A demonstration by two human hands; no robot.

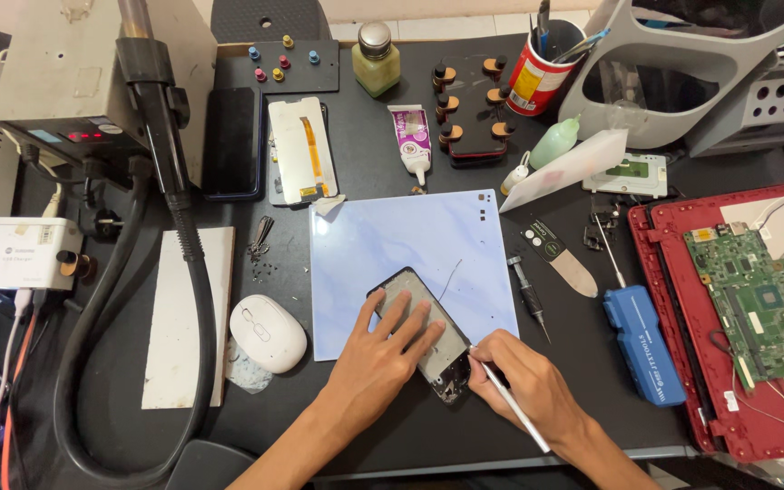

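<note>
While the left hand (383, 349) lies flat, fingers spread, on the opened phone (424, 331), the right hand (528, 381) pinches a thin metal tool (512, 406) at the phone's lower edge. Phone rests on a pale blue mat (401, 245), mid-bench (365, 154), beside a white mouse (268, 333).

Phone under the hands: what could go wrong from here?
1. The right hand holds a thin tool at the edge of the phone; a slip could scratch or crack it.
2. The phone overhangs the blue mat, and only the left hand pins it, so it may shift.
3. Tiny screws lie loose by the mouse and could scatter.
</note>
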